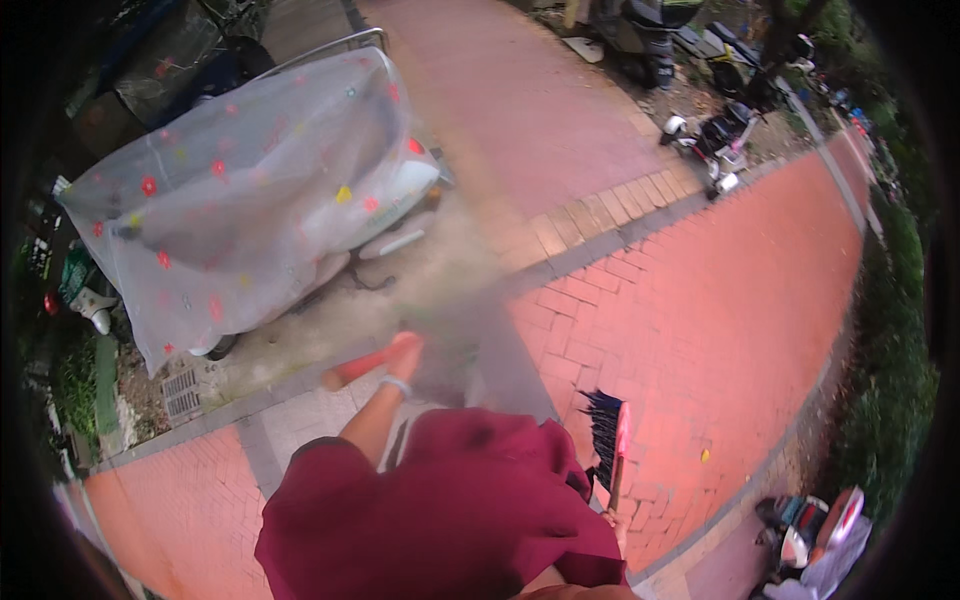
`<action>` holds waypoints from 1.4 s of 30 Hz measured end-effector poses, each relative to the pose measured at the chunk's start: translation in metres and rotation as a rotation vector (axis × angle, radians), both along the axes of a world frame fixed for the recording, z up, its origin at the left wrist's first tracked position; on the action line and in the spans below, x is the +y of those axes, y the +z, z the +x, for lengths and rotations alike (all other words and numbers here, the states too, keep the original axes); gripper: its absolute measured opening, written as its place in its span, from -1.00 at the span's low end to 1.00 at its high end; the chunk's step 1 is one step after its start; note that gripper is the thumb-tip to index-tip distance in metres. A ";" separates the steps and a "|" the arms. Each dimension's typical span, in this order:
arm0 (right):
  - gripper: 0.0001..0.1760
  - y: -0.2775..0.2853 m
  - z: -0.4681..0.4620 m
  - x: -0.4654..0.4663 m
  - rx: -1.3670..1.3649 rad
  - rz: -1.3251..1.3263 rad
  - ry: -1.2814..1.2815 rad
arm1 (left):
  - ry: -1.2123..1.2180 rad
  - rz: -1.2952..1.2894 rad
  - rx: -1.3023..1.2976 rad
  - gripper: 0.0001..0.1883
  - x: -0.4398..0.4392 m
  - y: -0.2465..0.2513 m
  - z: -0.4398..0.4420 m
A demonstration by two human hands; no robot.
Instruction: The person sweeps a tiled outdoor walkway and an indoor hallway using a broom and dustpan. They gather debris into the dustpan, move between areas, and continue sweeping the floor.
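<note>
My left hand [406,358], with a pale band at its wrist, reaches out ahead of me and grips a red handle [361,367] with a tan end. Motion blurs the area just beyond it, so whatever the handle joins cannot be made out. At my right side, partly hidden by my maroon shirt [442,510], my right hand [615,523] is closed around the shaft of a broom. Its pink head and black bristles [602,435] point away from me, over the red brick paving [675,360].
A scooter under a translucent flowered plastic sheet [247,187] stands ahead on the left. Beside it a drain grate [182,393] is set in the ground. Scooters [720,139] are parked at upper right, another [810,532] at lower right. A hedge [885,360] borders the right side.
</note>
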State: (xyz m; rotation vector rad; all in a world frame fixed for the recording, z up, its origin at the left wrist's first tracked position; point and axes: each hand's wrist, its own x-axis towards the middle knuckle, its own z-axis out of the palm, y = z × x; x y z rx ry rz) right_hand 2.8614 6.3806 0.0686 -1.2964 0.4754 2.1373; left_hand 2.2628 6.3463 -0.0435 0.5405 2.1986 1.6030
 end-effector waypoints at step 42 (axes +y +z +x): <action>-0.79 0.043 -1.008 1.230 0.219 -0.048 0.936 | 0.543 0.213 0.144 -0.79 0.958 0.153 -0.810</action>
